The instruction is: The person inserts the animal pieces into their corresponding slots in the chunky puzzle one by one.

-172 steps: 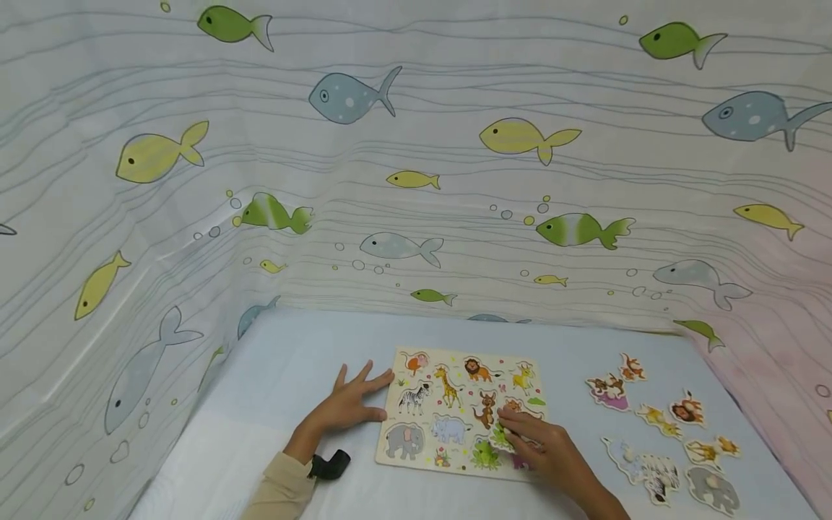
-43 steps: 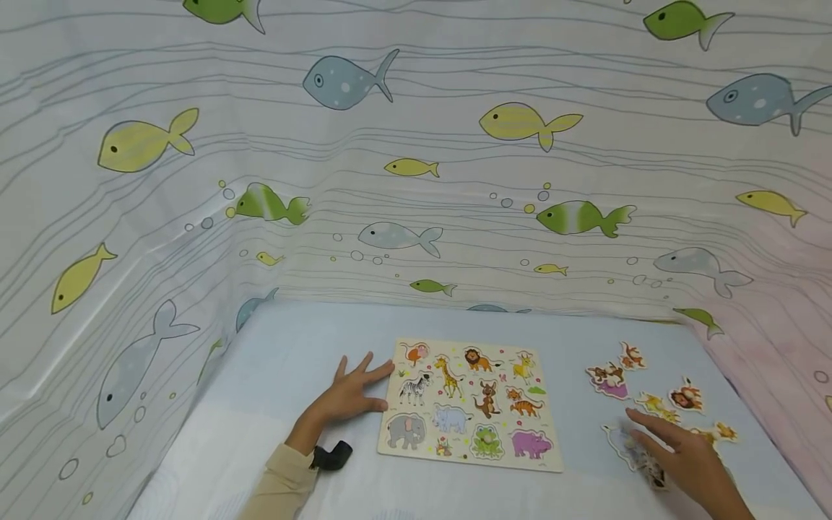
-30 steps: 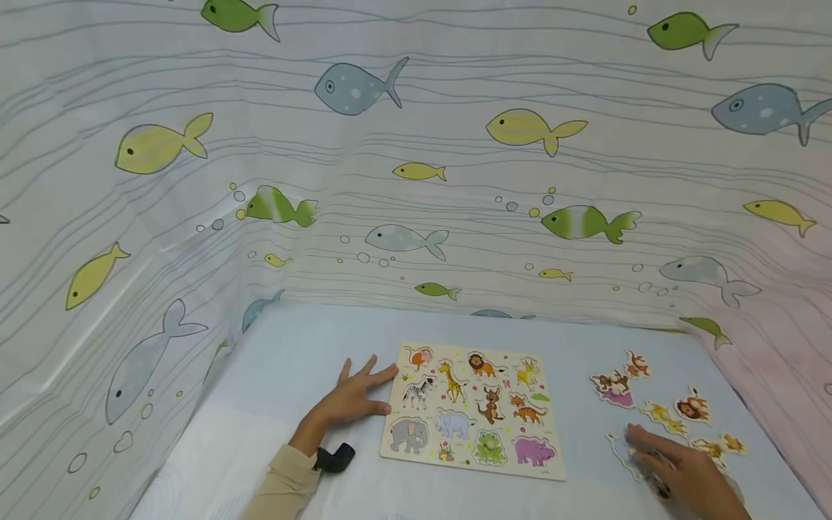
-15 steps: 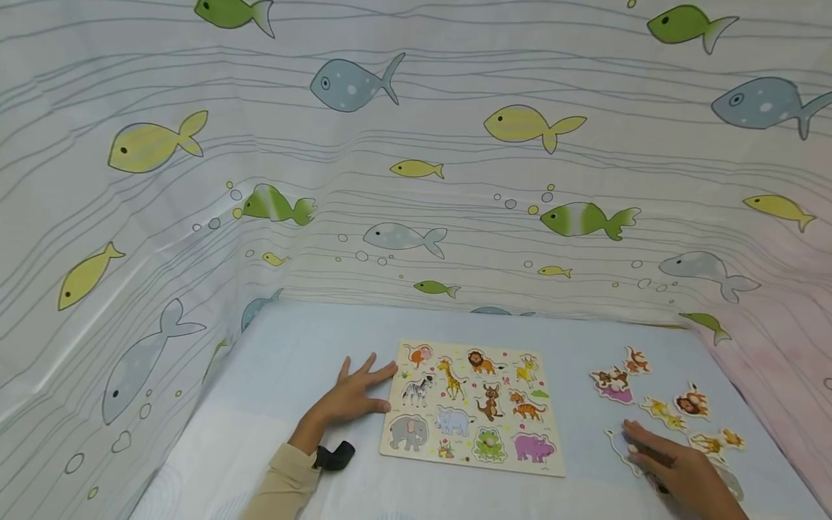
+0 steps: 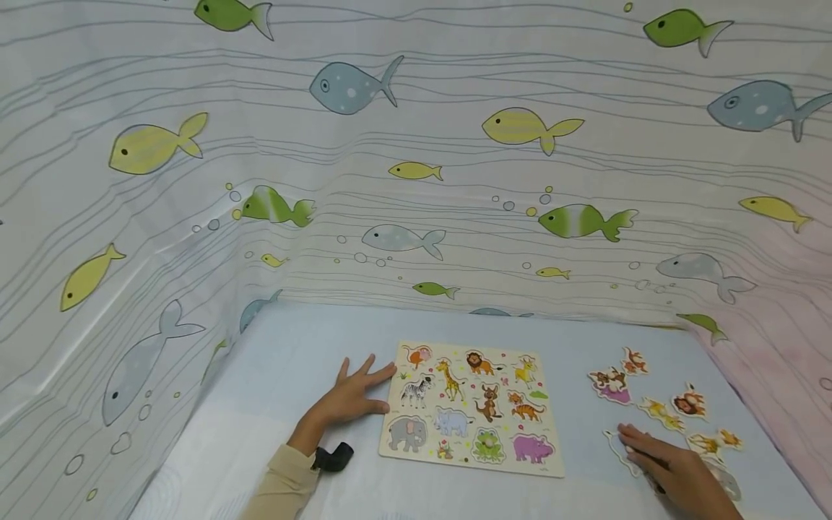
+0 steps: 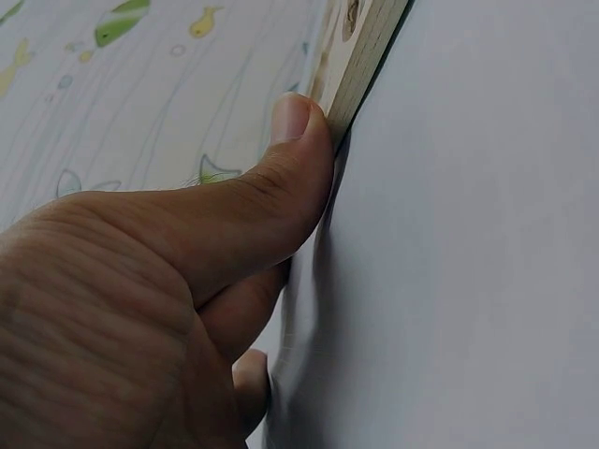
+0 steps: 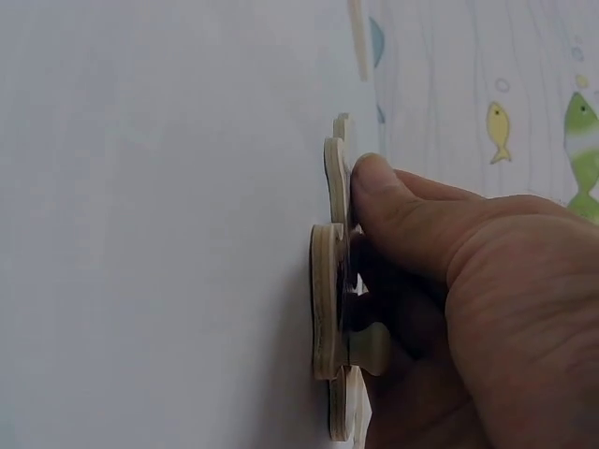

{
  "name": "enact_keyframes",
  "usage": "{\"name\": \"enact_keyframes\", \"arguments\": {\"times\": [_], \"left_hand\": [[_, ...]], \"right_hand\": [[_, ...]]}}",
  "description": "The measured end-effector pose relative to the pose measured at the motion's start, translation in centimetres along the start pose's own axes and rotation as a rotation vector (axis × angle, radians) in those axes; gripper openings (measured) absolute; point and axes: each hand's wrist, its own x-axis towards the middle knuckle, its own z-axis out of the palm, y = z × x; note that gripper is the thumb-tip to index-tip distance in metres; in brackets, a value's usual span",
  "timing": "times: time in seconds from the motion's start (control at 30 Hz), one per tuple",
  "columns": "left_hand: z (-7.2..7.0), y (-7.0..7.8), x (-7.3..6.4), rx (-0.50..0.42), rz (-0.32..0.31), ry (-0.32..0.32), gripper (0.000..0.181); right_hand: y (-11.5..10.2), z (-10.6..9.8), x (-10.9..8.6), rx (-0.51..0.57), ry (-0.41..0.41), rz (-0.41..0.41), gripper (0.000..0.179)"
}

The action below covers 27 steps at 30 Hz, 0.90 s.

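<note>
A wooden animal puzzle board [image 5: 471,448] lies flat mid-table, with a knobbed frog piece [image 5: 488,445] set in it. My left hand [image 5: 347,399] is spread at the board's left side, its thumb against the edge in the left wrist view. Farther right, my right hand [image 5: 679,466] has thumb and fingers together over a pale rhinoceros puzzle piece [image 5: 622,456], seemingly pinching its knob, which the fingers hide. The right wrist view shows the thumb [image 7: 376,176] close against the overlapping pieces; a nearer piece [image 7: 323,304] with a wooden knob [image 7: 371,349] stays under the palm.
Around the right hand lie loose pieces: a lion [image 5: 689,401], a giraffe [image 5: 705,444], a yellow animal [image 5: 661,414], an elephant [image 5: 726,480], a squirrel-like orange piece [image 5: 634,360] and a kangaroo piece over a purple one [image 5: 614,393]. Fish-patterned sheeting [image 5: 455,217] walls the table.
The frog piece, earlier in my right hand above the board, now sits in the board. My right hand has moved right to the loose pieces and closed over the rhinoceros. The left hand stays put.
</note>
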Motion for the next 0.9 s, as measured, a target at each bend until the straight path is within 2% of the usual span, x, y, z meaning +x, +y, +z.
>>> {"name": "enact_keyframes", "arguments": {"times": [0.13,0.4,0.47,0.67,0.73,0.8,0.9], "left_hand": [[0.0,-0.1,-0.1,-0.009,-0.006,0.002,0.08],[0.3,-0.1,-0.2,-0.011,-0.023,0.009,0.08],[0.2,-0.1,-0.2,-0.014,-0.022,0.006,0.08],[0.1,-0.1,-0.4,-0.014,-0.031,0.005,0.08],[0.0,-0.2,-0.3,-0.019,-0.028,0.024,0.079],[0.0,-0.2,-0.2,-0.023,-0.022,0.028,0.079],[0.2,-0.2,0.0,-0.036,-0.009,0.016,0.08]], "right_hand": [[0.1,0.1,0.1,0.002,0.004,-0.021,0.041],[0.3,0.1,-0.1,-0.014,-0.011,0.017,0.041],[0.2,0.3,-0.1,-0.003,0.019,0.01,0.036],[-0.1,1.0,-0.2,0.07,0.196,-0.079,0.026],[-0.4,0.9,0.1,0.086,0.213,-0.061,0.02],[-0.7,0.8,0.3,0.086,0.187,-0.002,0.015],[-1.1,0.5,0.3,0.129,0.137,0.072,0.019]]}}
